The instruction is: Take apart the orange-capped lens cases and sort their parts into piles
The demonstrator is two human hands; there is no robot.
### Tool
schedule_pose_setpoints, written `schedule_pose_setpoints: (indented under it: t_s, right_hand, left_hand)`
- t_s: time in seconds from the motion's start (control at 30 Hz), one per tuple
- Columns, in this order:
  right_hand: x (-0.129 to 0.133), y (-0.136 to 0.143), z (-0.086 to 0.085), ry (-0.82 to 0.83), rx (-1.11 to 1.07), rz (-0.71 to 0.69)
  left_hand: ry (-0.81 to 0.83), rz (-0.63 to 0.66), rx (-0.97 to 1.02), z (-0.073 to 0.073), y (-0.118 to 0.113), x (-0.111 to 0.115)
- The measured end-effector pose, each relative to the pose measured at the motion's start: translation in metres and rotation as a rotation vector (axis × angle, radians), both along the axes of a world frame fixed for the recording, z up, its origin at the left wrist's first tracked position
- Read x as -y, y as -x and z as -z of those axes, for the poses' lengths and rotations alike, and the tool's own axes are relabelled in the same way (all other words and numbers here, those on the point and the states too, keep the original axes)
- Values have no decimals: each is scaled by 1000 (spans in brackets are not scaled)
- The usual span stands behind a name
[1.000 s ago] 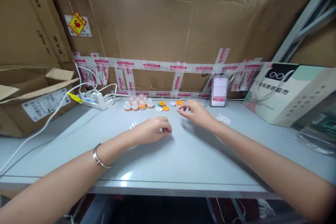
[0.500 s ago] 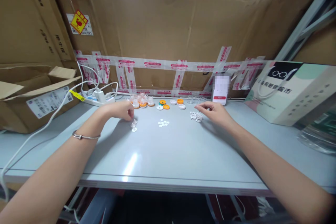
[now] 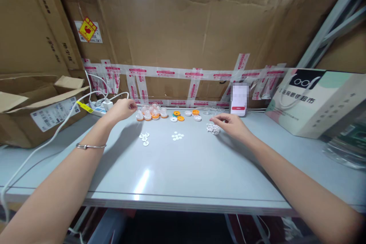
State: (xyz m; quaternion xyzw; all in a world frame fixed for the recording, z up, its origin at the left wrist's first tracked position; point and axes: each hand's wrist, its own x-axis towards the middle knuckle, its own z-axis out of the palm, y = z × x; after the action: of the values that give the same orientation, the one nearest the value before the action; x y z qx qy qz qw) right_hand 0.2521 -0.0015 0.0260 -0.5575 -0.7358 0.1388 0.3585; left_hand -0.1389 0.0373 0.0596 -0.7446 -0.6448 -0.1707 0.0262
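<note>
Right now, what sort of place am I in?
Probably a workbench, perhaps in a storeroom: small white discs and white openwork pieces lie grouped on a grey table, with a large cardboard panel behind.

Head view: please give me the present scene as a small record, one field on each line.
Left hand: left of the clear caps; holding anything, unclear
Right hand: fingertips at the white pieces with holes; contact unclear
Between the hands: white discs, with small white parts to their left
Table back: round orange and white parts
Phone: upright, screen lit
</note>
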Motion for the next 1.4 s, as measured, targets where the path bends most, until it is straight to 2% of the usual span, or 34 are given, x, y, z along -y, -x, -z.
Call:
schedule_pose_setpoints:
  t_s: [0.2,0.33,0.43,0.57,0.63,0.7,0.73,0.8,0.9,1.0,1.13,1.27,1.4]
  right_hand:
    - [2,3,-1,10,26,7]
    - [2,4,-1,24,25,9]
    - [2,3,-1,27,23,10]
    - [2,3,-1,17,10,2]
    - [4,4,-2,11,6,-17]
    - [7,7,-4,11,11,-32]
    - [8,9,-4,14,20,-39]
    - [12,14,-6,26,38,-58]
    - [19,23,-6,60,47,-144]
    - [29,33,-5,94,50,-329]
    - [43,45,-1,118,66,-552]
    - [46,52,7,169,10,-578]
    - [41,57,17,249,-76,-523]
  left_hand:
    - [33,-38,2,25,-1,-16]
    - [82,-41,13,31,-5,-16]
    - [63,-83,18,23,-2,-12]
    - [-67,-161,66,-1,-11,8]
    - [-143,-62,220,-10,-29,25]
    - [-89,170,375,-12,-55,42]
    - [-12,307,435,-10,-70,51]
    - [100,503,465,0,-98,65]
    - [202,672,455,20,-129,79]
    - [267,728,443,36,-142,85]
    - [271,694,389,44,-145,84]
    - [251,683,370,45,-144,80]
    - [248,721,407,46,-143,80]
